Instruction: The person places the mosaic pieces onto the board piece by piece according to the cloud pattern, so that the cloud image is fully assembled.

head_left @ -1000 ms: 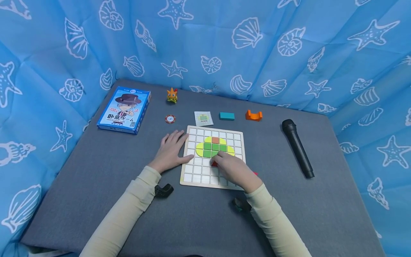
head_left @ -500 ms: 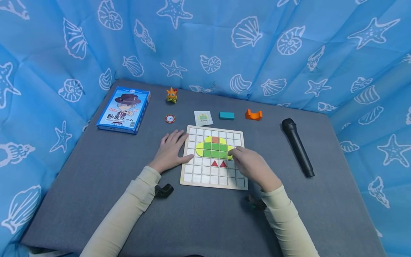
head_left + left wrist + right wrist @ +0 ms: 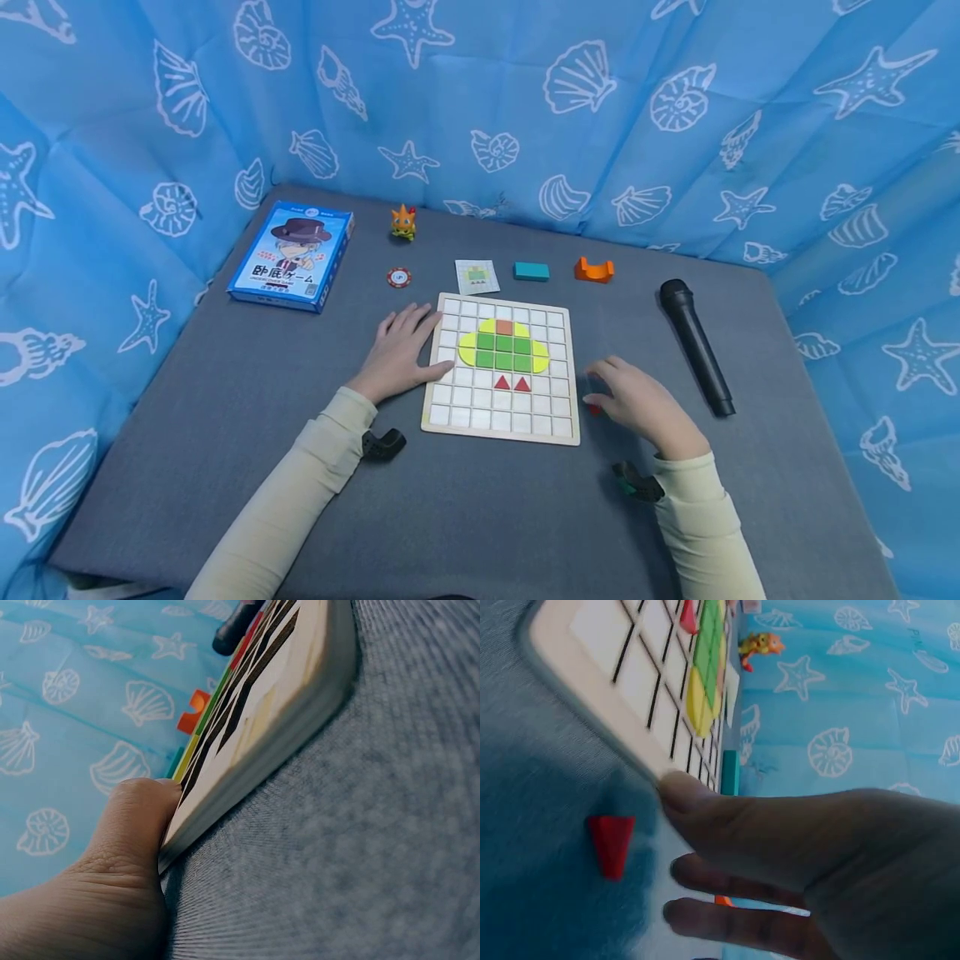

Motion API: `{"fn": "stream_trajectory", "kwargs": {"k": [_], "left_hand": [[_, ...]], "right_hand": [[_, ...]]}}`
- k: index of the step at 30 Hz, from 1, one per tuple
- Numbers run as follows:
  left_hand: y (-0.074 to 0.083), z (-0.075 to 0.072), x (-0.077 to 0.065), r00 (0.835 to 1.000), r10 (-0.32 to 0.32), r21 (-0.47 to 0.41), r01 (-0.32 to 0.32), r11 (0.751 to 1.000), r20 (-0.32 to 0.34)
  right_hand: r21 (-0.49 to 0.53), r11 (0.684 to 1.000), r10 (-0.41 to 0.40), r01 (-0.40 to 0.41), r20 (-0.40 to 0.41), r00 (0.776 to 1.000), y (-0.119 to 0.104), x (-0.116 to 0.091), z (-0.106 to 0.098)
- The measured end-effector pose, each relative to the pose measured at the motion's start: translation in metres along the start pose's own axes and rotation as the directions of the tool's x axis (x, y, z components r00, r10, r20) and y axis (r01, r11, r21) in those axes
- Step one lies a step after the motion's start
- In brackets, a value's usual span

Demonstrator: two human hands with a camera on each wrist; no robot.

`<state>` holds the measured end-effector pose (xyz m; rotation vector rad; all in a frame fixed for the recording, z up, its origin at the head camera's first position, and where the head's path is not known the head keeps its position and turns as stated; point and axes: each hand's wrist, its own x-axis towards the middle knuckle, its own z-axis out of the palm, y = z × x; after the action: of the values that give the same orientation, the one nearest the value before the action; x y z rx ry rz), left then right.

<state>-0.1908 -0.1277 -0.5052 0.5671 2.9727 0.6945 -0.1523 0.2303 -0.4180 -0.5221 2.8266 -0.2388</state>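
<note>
My left hand (image 3: 397,354) lies with fingers spread at the left edge of a square white-gridded wooden board (image 3: 459,418), its thumb over the rim. In the left wrist view the thumb (image 3: 135,825) presses against the board's side. Green squares (image 3: 504,352), yellow curved pieces, a brown square (image 3: 504,327) and two red triangles (image 3: 522,384) sit on the grid. Right of the board, my right hand (image 3: 643,404) hovers over a loose red triangle (image 3: 612,844) on the table. Its thumb and fingers are apart, holding nothing.
Behind the board lie a small pattern card (image 3: 477,277), a teal block (image 3: 531,272) and an orange arch block (image 3: 594,270). A black microphone (image 3: 697,350) is at the right. A blue game box (image 3: 291,258), a poker chip (image 3: 399,277) and a toy figure (image 3: 402,223) stand back left.
My right hand has moved from the board's middle to the right, off the board, uncovering two red triangles on the grid. The left hand has stayed at the board's edge.
</note>
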Motion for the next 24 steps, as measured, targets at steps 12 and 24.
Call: {"fn": "stream_trajectory", "kwargs": {"k": [12, 24], "left_hand": [[0.000, 0.000, 0.001, 1.000, -0.005, -0.007, 0.005, 1.000, -0.005], [0.001, 0.000, 0.001, 1.000, -0.009, -0.009, 0.009, 1.000, 0.003]], "right_hand": [[0.022, 0.999, -0.027, 0.026, 0.031, 0.999, 0.009, -0.004, 0.006], [-0.014, 0.999, -0.029, 0.029, 0.009, 1.000, 0.009, -0.002, 0.010]]}}
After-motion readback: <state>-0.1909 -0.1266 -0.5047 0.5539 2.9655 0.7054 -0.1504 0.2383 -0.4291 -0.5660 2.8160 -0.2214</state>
